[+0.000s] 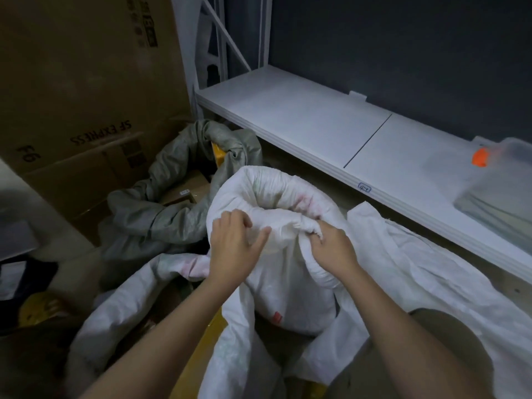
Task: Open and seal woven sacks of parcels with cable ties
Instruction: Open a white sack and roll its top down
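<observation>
**White sack mouth gathered in both hands, no cable tie on it yet**

The fingers of the right hand (334, 249) are curled tight around a twisted bunch of fabric at the mouth of the white woven sack (276, 203), and the bunch sticks out a little between thumb and fingers. The left hand (233, 246) lies on the rolled rim just beside it; its fingers are bent and seem to pinch a fold of the same fabric, with the thumb stretched toward the right hand (how firm this pinch is, I cannot tell). The sack stands in front of the person, between the two forearms, and its top edge is rolled into a thick ring.

As I judge it, the sack is in the gathering step: the mouth is being collected, but it is not sealed. No cable tie shows in the hands or on the neck of the sack, so the tying is still left to do.

Further out, a second white sack (417, 272) lies loose and flat to the right, near the white shelf (302, 116). A grey sack (178, 203) behind the left hand is open, with cardboard parcels visible inside, beside a big carton (86, 96). Both of these look unsealed too, so a good part of the work probably remains
</observation>
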The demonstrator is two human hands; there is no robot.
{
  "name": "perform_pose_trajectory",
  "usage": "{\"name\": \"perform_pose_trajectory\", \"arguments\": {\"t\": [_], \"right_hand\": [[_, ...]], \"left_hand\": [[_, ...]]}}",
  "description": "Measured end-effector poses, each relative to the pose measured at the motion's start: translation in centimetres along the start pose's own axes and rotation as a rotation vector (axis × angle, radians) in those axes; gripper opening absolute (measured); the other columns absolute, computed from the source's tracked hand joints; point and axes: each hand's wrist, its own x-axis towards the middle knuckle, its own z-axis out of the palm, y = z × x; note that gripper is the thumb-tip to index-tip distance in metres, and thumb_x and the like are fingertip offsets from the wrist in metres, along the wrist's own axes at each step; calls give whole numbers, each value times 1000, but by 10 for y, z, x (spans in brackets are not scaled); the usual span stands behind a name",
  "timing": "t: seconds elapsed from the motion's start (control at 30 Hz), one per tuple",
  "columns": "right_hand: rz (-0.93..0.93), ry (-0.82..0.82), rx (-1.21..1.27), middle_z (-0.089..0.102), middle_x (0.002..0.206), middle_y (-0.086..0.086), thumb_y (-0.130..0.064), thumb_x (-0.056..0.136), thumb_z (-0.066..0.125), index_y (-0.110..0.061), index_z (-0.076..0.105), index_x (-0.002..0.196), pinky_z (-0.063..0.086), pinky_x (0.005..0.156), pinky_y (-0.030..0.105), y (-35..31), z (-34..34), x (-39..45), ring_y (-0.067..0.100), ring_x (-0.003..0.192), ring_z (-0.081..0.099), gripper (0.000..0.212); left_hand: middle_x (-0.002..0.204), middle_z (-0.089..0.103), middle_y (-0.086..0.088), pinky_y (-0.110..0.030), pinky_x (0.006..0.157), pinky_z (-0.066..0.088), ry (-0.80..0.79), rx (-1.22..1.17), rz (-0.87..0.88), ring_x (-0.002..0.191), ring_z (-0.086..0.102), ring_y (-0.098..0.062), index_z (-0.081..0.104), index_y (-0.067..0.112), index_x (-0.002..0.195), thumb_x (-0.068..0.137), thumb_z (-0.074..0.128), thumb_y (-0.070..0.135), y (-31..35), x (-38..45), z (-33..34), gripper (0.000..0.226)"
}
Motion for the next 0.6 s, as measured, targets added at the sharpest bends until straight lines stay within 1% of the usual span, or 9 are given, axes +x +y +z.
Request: {"name": "perform_pose_trajectory", "arguments": {"t": [0.07,0.1,0.17,0.23,0.27,0.33,0.43,0.5,0.6], "right_hand": [[76,23,109,68,112,9,-21,98,47,-13,63,116,45,87,30,6,12,3,28,105,61,26],[87,27,135,67,114,8,-21,98,46,-14,63,117,43,88,28,7,15,3,27,107,61,26],[76,32,172,66,118,6,-20,99,46,-14,62,121,39,89,24,4,22,1,24,110,59,27],[71,7,167,62,124,10,-16,100,45,-10,57,129,35,95,25,0,24,-4,24,117,55,32],[56,-15,129,61,126,13,-15,100,45,-9,54,132,36,97,28,-2,22,-8,27,117,54,34],[-42,-69,35,66,116,8,-22,98,47,-19,55,132,43,90,31,-3,13,-20,26,104,61,36],[-170,-104,-88,67,97,-3,-33,93,49,-30,54,126,49,77,30,-12,-5,-34,17,87,62,33],[-212,-85,-56,63,105,-8,-47,88,50,-34,47,127,52,81,33,-22,-10,-36,14,95,61,41],[-76,-242,296,45,126,-16,-68,77,59,-37,29,140,45,92,33,-43,-14,-35,9,114,50,76]], "left_hand": [[78,61,2,-34,75,48,-195,-205,-304,78,57,-18,55,12,83,93,50,49,0,-13,-5,39],[80,66,-1,-36,80,51,-315,-313,-445,79,62,-19,57,11,86,95,43,52,4,-16,-5,44],[99,68,-6,-35,83,52,-455,-568,-639,87,67,-20,53,15,104,95,38,57,13,-15,4,45],[118,61,-7,-29,78,54,-497,-846,-764,97,66,-21,46,18,121,92,41,60,14,-6,19,51],[125,59,-8,-28,77,55,-514,-964,-799,102,64,-23,44,16,129,91,43,61,13,0,25,59],[130,56,-11,-33,81,56,-455,-1100,-864,107,62,-26,38,9,139,93,48,53,17,13,32,64],[110,58,-10,-51,95,50,-212,-1038,-894,96,60,-26,47,5,124,95,53,23,24,33,27,35],[121,58,-13,-52,98,47,-195,-1164,-802,109,59,-29,46,6,132,94,55,15,28,35,15,39],[124,62,-16,-46,94,51,-296,-1300,-696,111,62,-30,50,7,132,93,57,13,29,29,-11,41]]}}
